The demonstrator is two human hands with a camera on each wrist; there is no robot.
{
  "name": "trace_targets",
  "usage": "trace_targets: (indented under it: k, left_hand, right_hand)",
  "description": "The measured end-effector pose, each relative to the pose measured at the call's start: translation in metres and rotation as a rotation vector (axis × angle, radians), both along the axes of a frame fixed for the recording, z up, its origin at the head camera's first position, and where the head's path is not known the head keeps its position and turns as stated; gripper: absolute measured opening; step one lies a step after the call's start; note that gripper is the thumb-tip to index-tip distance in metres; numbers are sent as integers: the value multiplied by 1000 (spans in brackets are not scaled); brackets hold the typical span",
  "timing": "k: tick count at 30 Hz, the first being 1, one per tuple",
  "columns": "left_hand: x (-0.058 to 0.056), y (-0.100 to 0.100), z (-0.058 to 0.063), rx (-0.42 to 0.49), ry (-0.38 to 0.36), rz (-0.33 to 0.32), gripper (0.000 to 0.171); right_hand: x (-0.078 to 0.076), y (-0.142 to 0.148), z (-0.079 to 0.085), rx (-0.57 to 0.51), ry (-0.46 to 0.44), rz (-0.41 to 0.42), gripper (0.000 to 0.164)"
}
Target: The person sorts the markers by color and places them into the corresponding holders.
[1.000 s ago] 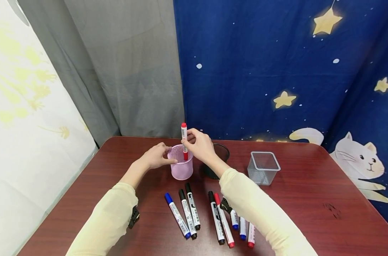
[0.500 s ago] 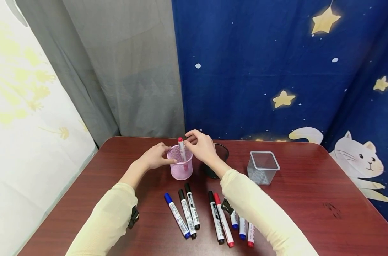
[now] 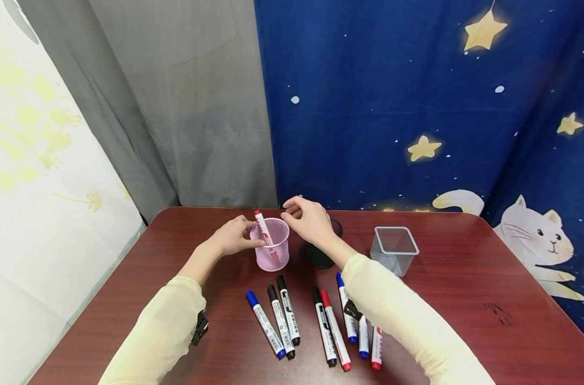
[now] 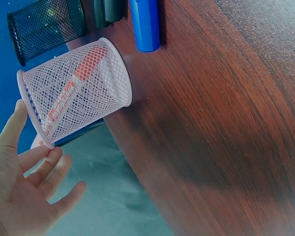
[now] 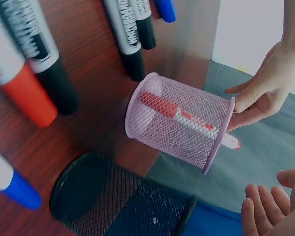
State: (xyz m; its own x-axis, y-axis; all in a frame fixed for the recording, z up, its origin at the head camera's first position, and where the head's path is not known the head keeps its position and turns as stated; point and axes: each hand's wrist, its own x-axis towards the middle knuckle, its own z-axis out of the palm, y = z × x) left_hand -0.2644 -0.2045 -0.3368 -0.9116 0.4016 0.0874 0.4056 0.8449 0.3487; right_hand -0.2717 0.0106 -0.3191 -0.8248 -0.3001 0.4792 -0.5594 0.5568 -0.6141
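Observation:
A pink mesh pen holder (image 3: 278, 261) stands upright on the table, a red-capped marker (image 3: 262, 226) leaning inside it with its top end above the rim. My left hand (image 3: 231, 237) holds the holder by its rim, thumb at the front and fingers at the far left side. In the left wrist view the marker's red cap shows through the mesh near the bottom. My right hand (image 3: 311, 222) hovers just right of the pink holder, fingers loosely bent around nothing. It partly covers a black mesh pen holder (image 3: 316, 258).
Blue and black markers (image 3: 282, 323) lie in front of the pink holder. Further right lies another group, including a red marker (image 3: 337, 334), partly under my right sleeve. A square silver mesh holder (image 3: 394, 250) stands at the right. Curtains hang behind the table (image 3: 465, 299).
My right hand has let go of the red marker, which dropped into the pink holder and tipped left. That hand then drew slightly right. The left hand stays on the rim.

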Motion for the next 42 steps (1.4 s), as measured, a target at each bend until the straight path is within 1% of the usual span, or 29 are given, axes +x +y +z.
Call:
trace_targets:
  k: [4, 11, 20, 29, 33, 38, 42]
  left_hand:
    - [-1, 0, -1, 4, 4, -6, 63]
    - [-1, 0, -1, -13, 22, -13, 63]
    - [-1, -1, 0, -9, 10, -4, 65]
    - [-2, -1, 0, 2, -9, 6, 66]
    - [-2, -1, 0, -6, -3, 3, 66]
    - [-2, -1, -1, -12, 1, 6, 66]
    - [-2, -1, -2, -12, -1, 7, 67]
  right_hand:
    - [5, 10, 0, 53, 43, 33, 17]
    - [17, 28, -3, 187, 171, 99, 14]
    - [39, 55, -8, 281, 254, 188, 15]
    - [57, 77, -23, 405, 395, 311, 15]
    - [64, 84, -32, 462, 450, 357, 15]
    - [71, 92, -41, 491, 477, 416, 15]
    - [76, 99, -50, 525, 555, 490, 13]
